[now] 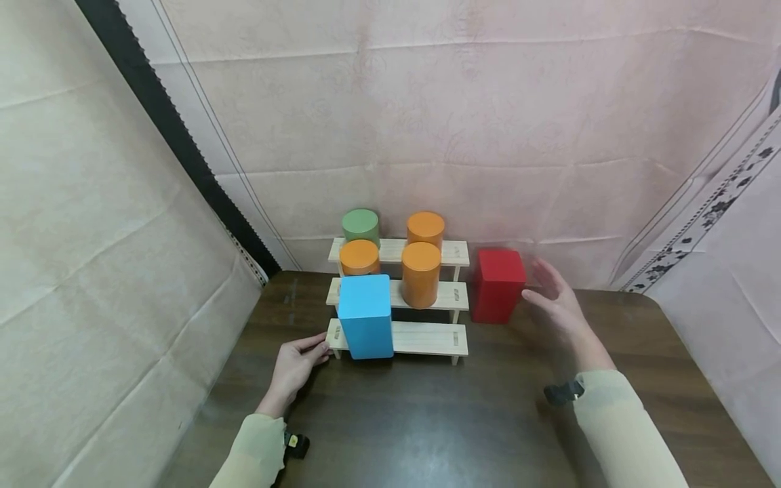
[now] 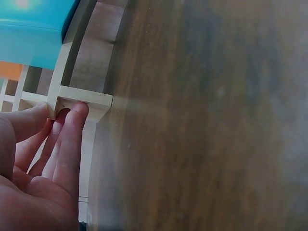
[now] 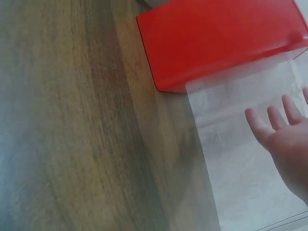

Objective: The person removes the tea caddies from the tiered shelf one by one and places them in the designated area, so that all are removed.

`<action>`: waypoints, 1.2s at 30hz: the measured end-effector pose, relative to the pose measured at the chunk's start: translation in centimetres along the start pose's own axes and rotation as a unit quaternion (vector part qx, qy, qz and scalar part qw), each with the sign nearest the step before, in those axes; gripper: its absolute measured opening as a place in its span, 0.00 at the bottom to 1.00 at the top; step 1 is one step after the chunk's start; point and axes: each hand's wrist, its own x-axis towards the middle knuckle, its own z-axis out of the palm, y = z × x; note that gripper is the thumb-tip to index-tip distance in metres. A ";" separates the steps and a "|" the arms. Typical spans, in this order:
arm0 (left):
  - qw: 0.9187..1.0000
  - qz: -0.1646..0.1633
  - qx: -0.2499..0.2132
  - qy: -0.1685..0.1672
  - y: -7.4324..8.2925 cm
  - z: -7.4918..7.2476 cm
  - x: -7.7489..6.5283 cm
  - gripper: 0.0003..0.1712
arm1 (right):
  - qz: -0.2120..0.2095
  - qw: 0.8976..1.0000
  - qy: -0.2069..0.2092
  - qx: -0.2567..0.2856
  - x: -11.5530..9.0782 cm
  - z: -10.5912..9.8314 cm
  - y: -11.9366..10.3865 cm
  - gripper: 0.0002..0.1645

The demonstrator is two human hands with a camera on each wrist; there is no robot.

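A three-tier wooden stand [image 1: 430,337] stands on the table. My left hand [image 1: 295,366] pinches the left end of its lowest tier, thumb on top and fingers beneath, as the left wrist view shows. A blue box [image 1: 366,317] sits on that tier at the left. On the tiers behind are a green cylinder [image 1: 361,225] and three orange cylinders [image 1: 421,276]. Right of the stand, a red box [image 1: 499,286] stands upright on the table. My right hand [image 1: 560,308] is just to its right, fingers spread and holding nothing; the right wrist view shows a gap between them.
The dark wooden table [image 1: 390,420] stretches in front of the stand. Pale creased cloth [image 1: 464,122] hangs behind it, with more cloth at the left and right sides. A black strip [image 1: 195,156] runs down the left corner.
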 end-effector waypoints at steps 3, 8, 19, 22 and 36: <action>1.000 0.000 -0.002 -0.002 0.1 0.0 0.1 0.18 | -0.008 0.999 0.033 0.009 -0.7 0.0 -0.2 0.52; 1.000 0.002 -0.001 -0.003 0.2 0.2 0.3 0.18 | -0.015 0.995 0.095 0.014 -1.8 0.0 -0.2 0.48; 1.000 -0.007 0.009 -0.003 -0.2 -0.3 -0.4 0.19 | -0.025 0.988 0.151 -0.007 -5.4 2.7 -0.7 0.44; 1.000 -0.007 0.007 -0.002 -0.3 -0.4 -0.4 0.19 | -0.030 0.988 0.148 -0.006 -6.4 3.9 -1.0 0.43; 1.000 -0.004 -0.009 -0.007 0.1 -0.3 0.2 0.19 | -0.078 0.990 0.114 -0.025 -8.1 7.1 -1.6 0.39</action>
